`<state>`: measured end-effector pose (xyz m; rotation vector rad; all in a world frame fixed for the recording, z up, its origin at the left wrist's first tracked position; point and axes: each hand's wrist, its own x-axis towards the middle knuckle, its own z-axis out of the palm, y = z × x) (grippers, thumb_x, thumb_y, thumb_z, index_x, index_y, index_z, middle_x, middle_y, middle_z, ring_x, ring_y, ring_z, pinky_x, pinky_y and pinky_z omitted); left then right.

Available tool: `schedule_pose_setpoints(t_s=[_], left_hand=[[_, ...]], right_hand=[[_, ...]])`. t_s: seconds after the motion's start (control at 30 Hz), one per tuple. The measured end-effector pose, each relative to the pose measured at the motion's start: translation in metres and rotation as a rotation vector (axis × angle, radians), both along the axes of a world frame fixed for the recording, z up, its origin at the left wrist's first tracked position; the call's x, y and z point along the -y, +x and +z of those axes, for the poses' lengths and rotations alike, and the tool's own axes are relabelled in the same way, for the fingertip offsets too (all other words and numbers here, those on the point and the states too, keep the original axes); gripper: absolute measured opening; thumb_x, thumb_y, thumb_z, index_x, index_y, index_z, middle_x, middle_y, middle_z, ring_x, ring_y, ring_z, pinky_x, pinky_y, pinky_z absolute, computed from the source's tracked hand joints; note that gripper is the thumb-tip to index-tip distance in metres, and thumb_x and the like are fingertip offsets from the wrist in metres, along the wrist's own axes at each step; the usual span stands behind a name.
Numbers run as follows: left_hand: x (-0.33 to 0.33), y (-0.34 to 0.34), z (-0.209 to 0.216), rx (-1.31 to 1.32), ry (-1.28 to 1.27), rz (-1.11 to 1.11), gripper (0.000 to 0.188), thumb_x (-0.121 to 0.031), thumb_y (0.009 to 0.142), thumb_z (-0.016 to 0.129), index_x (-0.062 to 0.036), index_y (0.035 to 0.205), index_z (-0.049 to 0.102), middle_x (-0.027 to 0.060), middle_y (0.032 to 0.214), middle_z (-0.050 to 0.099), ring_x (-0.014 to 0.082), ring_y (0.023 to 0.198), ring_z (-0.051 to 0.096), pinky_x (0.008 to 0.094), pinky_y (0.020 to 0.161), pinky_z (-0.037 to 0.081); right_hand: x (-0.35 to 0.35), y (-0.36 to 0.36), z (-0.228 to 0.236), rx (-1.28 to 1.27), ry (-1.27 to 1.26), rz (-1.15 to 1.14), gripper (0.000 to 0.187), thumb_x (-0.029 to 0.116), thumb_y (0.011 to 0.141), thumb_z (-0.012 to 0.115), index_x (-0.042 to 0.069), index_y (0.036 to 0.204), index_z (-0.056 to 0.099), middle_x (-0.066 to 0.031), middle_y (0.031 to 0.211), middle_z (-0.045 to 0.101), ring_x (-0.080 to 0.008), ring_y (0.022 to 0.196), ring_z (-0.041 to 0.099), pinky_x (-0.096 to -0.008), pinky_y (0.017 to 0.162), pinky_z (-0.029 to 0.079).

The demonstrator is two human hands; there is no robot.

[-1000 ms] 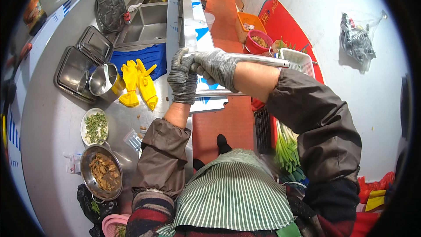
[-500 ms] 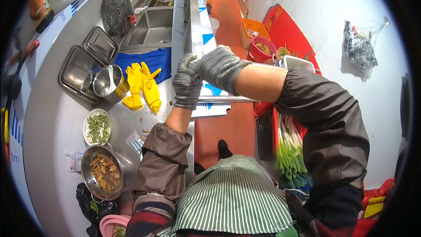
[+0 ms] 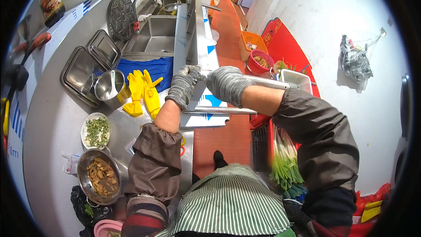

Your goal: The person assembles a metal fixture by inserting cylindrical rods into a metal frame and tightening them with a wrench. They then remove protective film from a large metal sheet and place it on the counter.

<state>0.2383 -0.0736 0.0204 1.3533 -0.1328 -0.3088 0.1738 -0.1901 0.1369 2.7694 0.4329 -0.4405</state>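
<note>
Stainless-steel frame (image 3: 202, 39) here, on its side along the bench (image 3: 125, 125) edge, long axis running away from the wearer; 4 tube legs poke out R. Hands are at the near end, so most of the frame lies fwd of them. R hand (image 3: 229, 85): grip closed round the root of the upper near leg (image 3: 269, 82), which runs off R, roughly square to the frame. L hand (image 3: 183, 83): fingers curled at the same corner, bench side; can't tell if it's clamped. Lower near leg (image 3: 226, 110) is approx parallel, w/ a gap btwn the 2. Out R, the upper leg's tip overlaps the white basket (image 3: 303, 77) in view; contact unclear. Under the legs, red floor (image 3: 223, 142): more room that way. L side's tight: yellow rubber gloves (image 3: 151, 98) near the L wrist, blue cloth (image 3: 164, 66) behind, sink basin (image 3: 153, 41) further fwd.
</note>
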Motion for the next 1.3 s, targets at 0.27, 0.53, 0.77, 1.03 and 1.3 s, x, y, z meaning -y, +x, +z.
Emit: schedule_pose_setpoints(t_s=[0.27, 0.53, 0.77, 1.03, 1.3], left_hand=[[0.004, 0.009, -0.021, 0.126, 0.063, 0.073, 0.027, -0.030, 0.088, 0.063, -0.0050, 0.094, 0.059, 0.0015, 0.077, 0.060, 0.0098, 0.067, 0.051, 0.0277, 0.064, 0.045], [0.008, 0.009, -0.018, 0.097, 0.036, 0.099, 0.022, -0.028, 0.091, 0.060, -0.0057, 0.090, 0.058, -0.0009, 0.073, 0.057, 0.0076, 0.064, 0.050, 0.0228, 0.062, 0.045], [0.001, -0.007, -0.009, 0.118, -0.155, -0.009, 0.025, -0.028, 0.092, 0.058, -0.0056, 0.104, 0.058, -0.0017, 0.082, 0.057, 0.0063, 0.071, 0.050, 0.0198, 0.064, 0.044], [0.002, -0.012, 0.003, 0.117, 0.146, 0.032, 0.058, -0.046, 0.093, 0.047, 0.0021, 0.125, 0.050, 0.0138, 0.111, 0.059, 0.0201, 0.097, 0.054, 0.0281, 0.091, 0.040], [0.004, -0.015, -0.008, 0.209, 0.318, 0.172, 0.058, -0.049, 0.094, 0.044, 0.0031, 0.119, 0.053, 0.0171, 0.114, 0.059, 0.0261, 0.102, 0.054, 0.0318, 0.093, 0.040]], right_hand=[[-0.013, -0.018, -0.041, -0.001, 1.848, -1.147, 0.020, 0.022, 0.083, 0.052, 0.010, 0.068, 0.056, 0.0021, 0.050, 0.044, -0.0132, 0.038, 0.040, -0.0284, 0.037, 0.034], [-0.013, -0.029, -0.066, -0.080, 2.129, -1.163, 0.030, 0.035, 0.094, 0.052, 0.011, 0.075, 0.056, 0.0042, 0.054, 0.047, -0.0068, 0.041, 0.038, -0.0231, 0.039, 0.035], [0.025, -0.042, -0.084, 0.902, 1.341, -0.243, 0.023, 0.024, 0.089, 0.056, 0.004, 0.079, 0.062, -0.0099, 0.069, 0.059, -0.0240, 0.067, 0.058, -0.0366, 0.063, 0.044], [0.072, -0.001, -0.080, 0.883, 0.627, -0.293, 0.034, 0.036, 0.095, 0.045, 0.009, 0.079, 0.059, -0.0114, 0.066, 0.061, -0.0296, 0.067, 0.062, -0.0418, 0.076, 0.047], [0.072, 0.010, -0.087, 0.897, 0.560, -0.148, 0.036, 0.036, 0.095, 0.043, 0.009, 0.075, 0.058, -0.0136, 0.057, 0.058, -0.0329, 0.053, 0.058, -0.0440, 0.055, 0.047]])
